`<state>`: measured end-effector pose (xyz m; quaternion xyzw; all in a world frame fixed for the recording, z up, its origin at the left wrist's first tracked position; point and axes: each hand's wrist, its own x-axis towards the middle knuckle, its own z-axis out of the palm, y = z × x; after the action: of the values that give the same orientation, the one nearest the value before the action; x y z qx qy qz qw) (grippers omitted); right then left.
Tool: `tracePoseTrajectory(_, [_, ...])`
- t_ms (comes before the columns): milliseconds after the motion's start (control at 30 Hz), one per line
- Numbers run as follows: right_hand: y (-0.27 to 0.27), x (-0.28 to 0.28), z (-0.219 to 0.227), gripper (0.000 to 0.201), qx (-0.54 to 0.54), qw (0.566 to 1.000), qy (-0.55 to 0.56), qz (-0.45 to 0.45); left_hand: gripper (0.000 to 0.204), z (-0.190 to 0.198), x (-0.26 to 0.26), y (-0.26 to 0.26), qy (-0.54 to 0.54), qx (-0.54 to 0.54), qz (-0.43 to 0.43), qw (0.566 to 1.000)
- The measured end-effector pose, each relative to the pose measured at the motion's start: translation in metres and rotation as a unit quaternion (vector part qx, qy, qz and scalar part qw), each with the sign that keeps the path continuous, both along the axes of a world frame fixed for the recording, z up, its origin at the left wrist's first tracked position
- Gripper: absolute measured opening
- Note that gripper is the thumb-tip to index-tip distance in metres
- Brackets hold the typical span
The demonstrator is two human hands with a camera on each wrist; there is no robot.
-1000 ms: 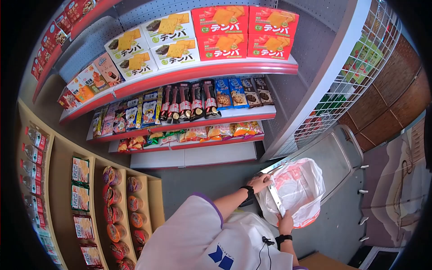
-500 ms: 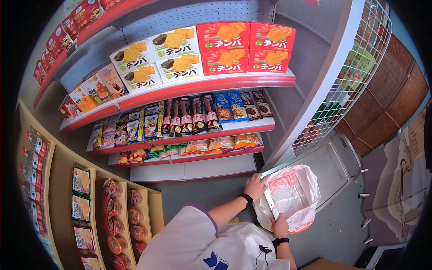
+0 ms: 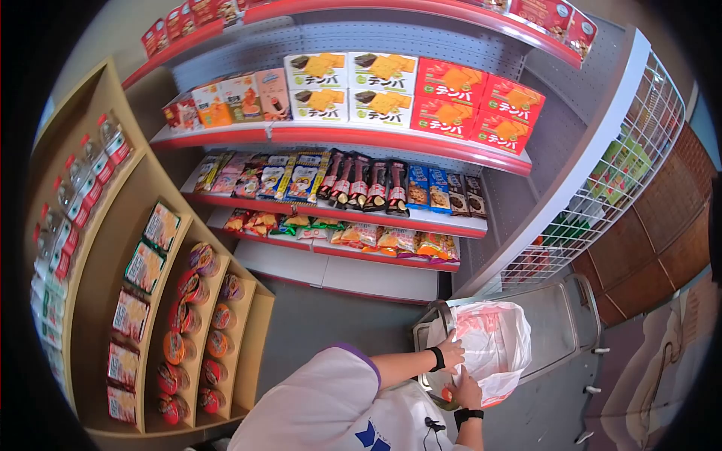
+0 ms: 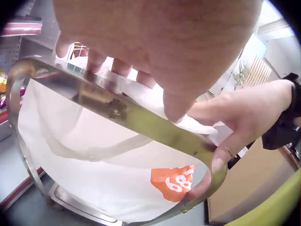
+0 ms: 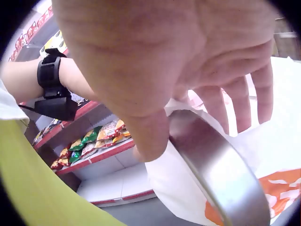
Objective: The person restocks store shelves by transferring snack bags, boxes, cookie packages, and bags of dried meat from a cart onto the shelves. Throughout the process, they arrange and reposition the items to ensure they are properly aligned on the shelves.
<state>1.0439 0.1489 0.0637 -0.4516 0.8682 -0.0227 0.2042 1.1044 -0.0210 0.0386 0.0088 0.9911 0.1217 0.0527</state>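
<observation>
A white plastic bag (image 3: 492, 346) with orange-red print hangs in a metal-framed cart (image 3: 556, 301). At the bag's near edge, my left hand (image 3: 450, 353) grips the plastic, fingers on one side and thumb on the other. Its fingers reach over the shiny metal rail (image 4: 117, 108) in the left wrist view. Close beside it, my right hand (image 3: 466, 391) holds the bag's edge between thumb and fingers. In the right wrist view the curved end of the rail (image 5: 221, 165) passes under that hand. Through the rail's loop the bag's side shows, with an orange patch (image 4: 174, 183).
Shelves ahead carry cracker boxes (image 3: 444, 98), snack packs (image 3: 361, 180) and chip bags (image 3: 376, 237). A wooden rack (image 3: 263, 316) on the left holds bottles, noodle packs and cup noodles. A white wire grid (image 3: 602, 195) stands on the right, beyond the cart.
The head view has turned left. My hands, earlier apart along the rail, have come close together at the bag's near edge. More of the cart's frame shows left of the bag.
</observation>
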Motion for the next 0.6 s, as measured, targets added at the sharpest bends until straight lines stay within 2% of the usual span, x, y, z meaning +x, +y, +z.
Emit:
tracePoseTrajectory(100, [0.018,-0.003,-0.003,0.077,0.046,0.999,0.001,0.020,0.049,0.007,0.002,0.014,-0.017,-0.033,0.036,0.999])
tracePoseTrajectory(167, [0.027,-0.002,-0.012,0.081,0.040,0.998,0.017,0.035,0.049,0.004,0.008,0.026,-0.031,-0.044,0.058,0.997])
tracePoseTrajectory(233, [0.038,0.002,-0.019,0.085,0.032,0.998,0.031,0.048,0.051,-0.008,0.019,0.033,0.060,-0.024,0.099,0.993])
tracePoseTrajectory(333, [0.039,0.009,-0.003,0.087,0.025,0.999,0.031,0.036,0.065,-0.008,0.039,0.036,0.062,0.016,0.101,0.993])
tracePoseTrajectory(400, [0.047,0.006,-0.010,0.085,0.012,0.999,0.019,0.044,0.081,-0.006,0.049,0.037,0.063,0.032,0.098,0.993])
tracePoseTrajectory(433, [0.049,0.005,-0.015,0.082,0.002,0.999,0.010,0.047,0.081,-0.007,0.051,0.037,0.061,0.030,0.120,0.990])
tracePoseTrajectory(500, [0.051,0.009,-0.017,0.078,-0.009,0.996,0.008,0.083,0.065,-0.017,0.048,0.043,0.059,0.025,0.115,0.991])
tracePoseTrajectory(567, [0.053,0.013,-0.022,0.071,-0.018,0.999,-0.020,0.019,0.046,-0.036,0.038,0.053,0.094,0.053,0.160,0.981])
tracePoseTrajectory(600, [0.054,0.012,-0.024,0.066,-0.020,0.999,-0.015,0.026,0.043,-0.033,0.040,0.058,0.090,0.041,0.172,0.980])
